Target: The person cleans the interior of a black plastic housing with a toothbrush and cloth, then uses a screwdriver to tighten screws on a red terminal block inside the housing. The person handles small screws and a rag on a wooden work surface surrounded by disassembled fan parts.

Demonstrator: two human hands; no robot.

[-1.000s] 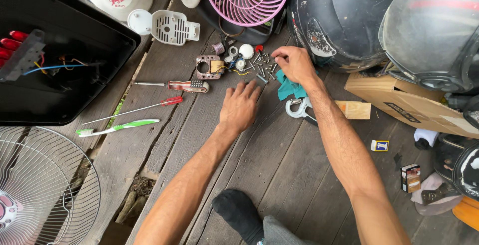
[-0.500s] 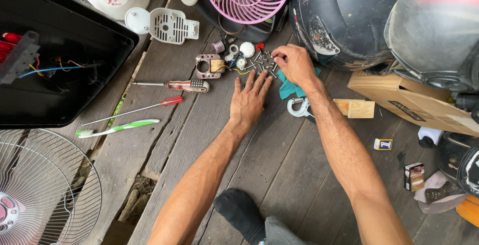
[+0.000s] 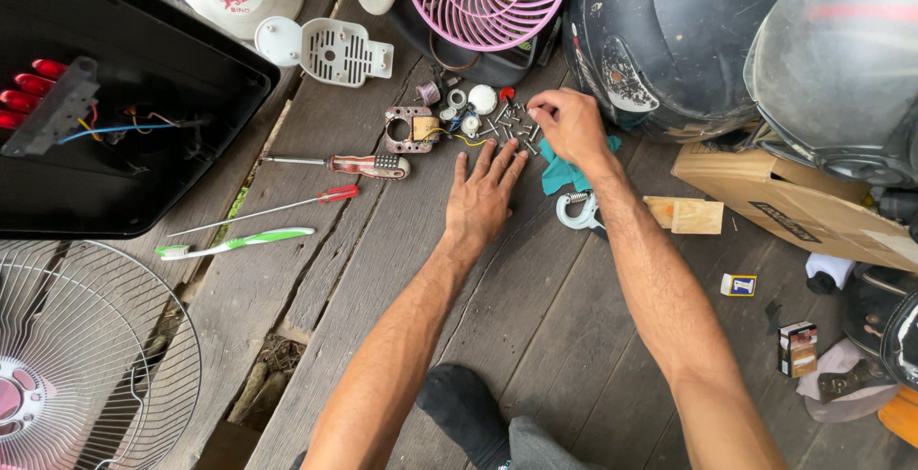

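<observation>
From the head camera we see our left hand [image 3: 481, 197] lying flat on the wooden floor [image 3: 535, 317], palm down, its fingers [image 3: 490, 159] spread wide and holding nothing; the scattered screws [image 3: 507, 129] lie just beyond those fingertips, a few nearly touching them. Our right hand [image 3: 571, 124] hovers over the same pile with its fingers [image 3: 537, 112] drawn narrow, thumb and forefinger pinched at one small screw, though we cannot tell whether it is lifted clear. Under the heel of that hand lies a teal cloth [image 3: 559, 172], and a white hook [image 3: 577, 212] sits just behind the wrist. To the left of our left fingertips rests a small motor part [image 3: 409, 129], then a red-handled screwdriver [image 3: 368, 164] further out
</observation>
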